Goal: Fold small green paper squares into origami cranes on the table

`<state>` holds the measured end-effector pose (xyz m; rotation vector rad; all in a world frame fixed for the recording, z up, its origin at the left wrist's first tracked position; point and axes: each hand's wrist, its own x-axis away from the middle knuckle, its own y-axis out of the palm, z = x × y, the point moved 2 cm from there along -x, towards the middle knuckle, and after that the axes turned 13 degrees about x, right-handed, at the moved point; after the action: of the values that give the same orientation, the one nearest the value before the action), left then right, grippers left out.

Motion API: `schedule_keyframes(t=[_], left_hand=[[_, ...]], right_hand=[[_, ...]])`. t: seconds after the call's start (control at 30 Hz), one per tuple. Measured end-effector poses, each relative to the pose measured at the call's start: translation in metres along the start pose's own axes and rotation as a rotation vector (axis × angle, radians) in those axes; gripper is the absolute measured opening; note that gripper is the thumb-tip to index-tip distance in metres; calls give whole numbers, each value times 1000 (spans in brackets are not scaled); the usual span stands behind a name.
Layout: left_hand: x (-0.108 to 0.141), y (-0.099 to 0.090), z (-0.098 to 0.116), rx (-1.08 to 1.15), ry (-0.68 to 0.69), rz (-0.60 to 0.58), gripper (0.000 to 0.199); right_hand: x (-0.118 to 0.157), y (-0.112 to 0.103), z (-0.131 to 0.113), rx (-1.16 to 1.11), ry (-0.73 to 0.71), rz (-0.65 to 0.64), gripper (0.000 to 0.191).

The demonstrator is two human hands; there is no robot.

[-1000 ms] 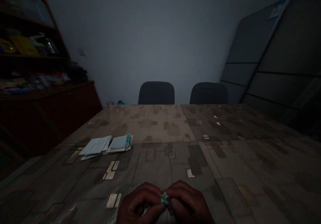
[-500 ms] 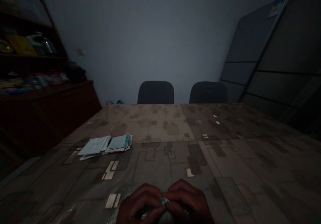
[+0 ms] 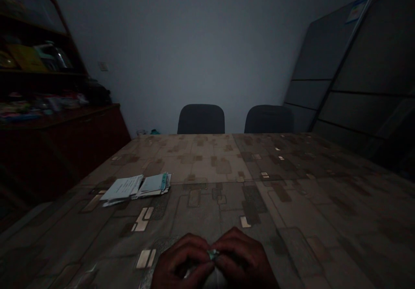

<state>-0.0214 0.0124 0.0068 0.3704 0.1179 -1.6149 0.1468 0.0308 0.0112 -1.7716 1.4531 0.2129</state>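
Both of my hands meet at the bottom centre, near the close edge of the table. Between the fingertips sits a small pale green, crumpled-looking piece [image 3: 212, 254], too small and dark to name. My left hand [image 3: 183, 261] pinches it from one side, thumb and fingers closed. From the other side my right hand [image 3: 244, 256] pinches it too, its fingers bent. Below the fingertips shows a whitish rounded thing [image 3: 216, 279], partly cut off by the frame's bottom edge; its kind is unclear.
A patterned cloth covers the table [image 3: 201, 202]. Stacks of papers or cards [image 3: 136, 187] lie at the left. Two dark chairs [image 3: 201, 119] stand at the far edge. A red-brown cabinet [image 3: 87, 138] with shelves is on the left, tall grey panels [image 3: 314, 60] on the right.
My right hand has risen slightly, and the fingertips have shifted a little around the small green piece, which shows more clearly. The papers and chairs stay put.
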Motion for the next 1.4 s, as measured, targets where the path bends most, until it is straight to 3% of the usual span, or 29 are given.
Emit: schedule_keyframes(t=[0.13,0.33,0.47,0.63,0.83,1.07,1.17,1.4], left_hand=[[-1,3,-12,334,-156,114,21],[-2,10,-16,609,-302,69,25],[-3,9,-16,632,-318,64,25],[-3,8,-17,626,-294,62,22],[-1,10,-18,597,-294,66,22],[0,9,-22,565,-279,46,22],[0,8,-22,537,-278,59,23],[-1,9,-17,458,-259,39,22]], right_hand=[[0,-6,4,96,93,-21,15],[-3,-13,0,386,-296,45,18],[-1,-14,-1,409,-351,49,18],[0,-15,-2,367,-305,25,17],[-4,-12,-5,332,-367,100,20],[-6,-9,-8,278,-375,36,22],[-8,-10,-8,236,-327,-13,18],[-14,-16,-11,97,-249,42,22]])
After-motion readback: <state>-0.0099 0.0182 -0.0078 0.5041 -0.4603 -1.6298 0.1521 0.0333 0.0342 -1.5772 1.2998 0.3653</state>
